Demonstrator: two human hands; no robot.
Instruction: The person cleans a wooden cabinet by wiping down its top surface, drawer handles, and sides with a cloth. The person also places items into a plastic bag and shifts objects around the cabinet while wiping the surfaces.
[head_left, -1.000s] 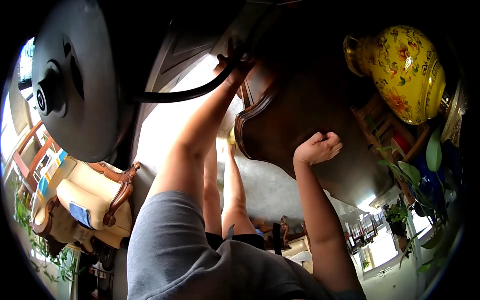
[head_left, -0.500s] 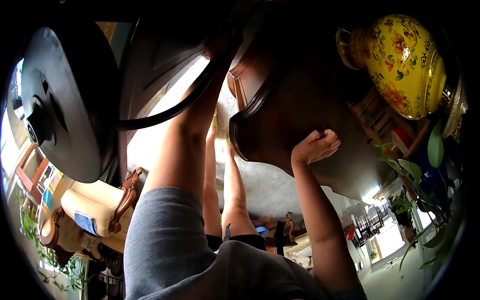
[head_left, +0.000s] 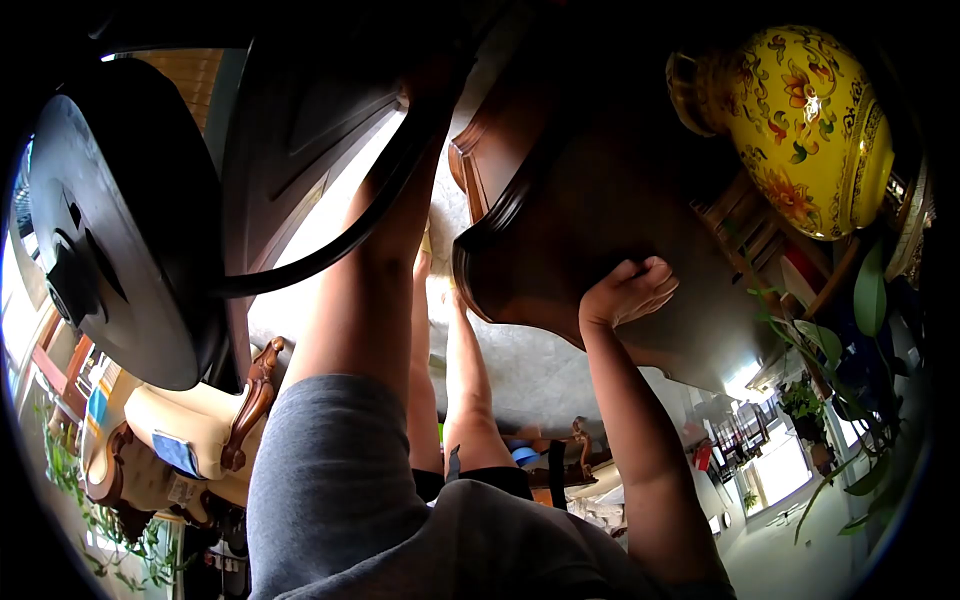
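Observation:
My right hand (head_left: 629, 291) is closed in a fist over the dark wooden tabletop (head_left: 560, 235); nothing sticks out of its fingers, and whether it touches the wood I cannot tell. My left arm, in a grey sleeve, stretches far forward. Deep shadow hides most of my left hand (head_left: 428, 82), so its fingers do not show. Beside that arm is a large black object with a round, disc-like side (head_left: 110, 230) and a hub. A curved black tube (head_left: 330, 262) runs from this object across my left forearm up toward the hand.
A yellow flowered vase (head_left: 815, 130) stands at the table's far right, near a leafy plant (head_left: 870, 290). Cream armchairs with carved wood (head_left: 185, 425) are at the left. Between the furniture, my legs (head_left: 470, 400) stand on a grey floor (head_left: 535, 385).
In view, the black object and its curved tube have shifted slightly left and downward. My right fist has hardly moved and stays closed.

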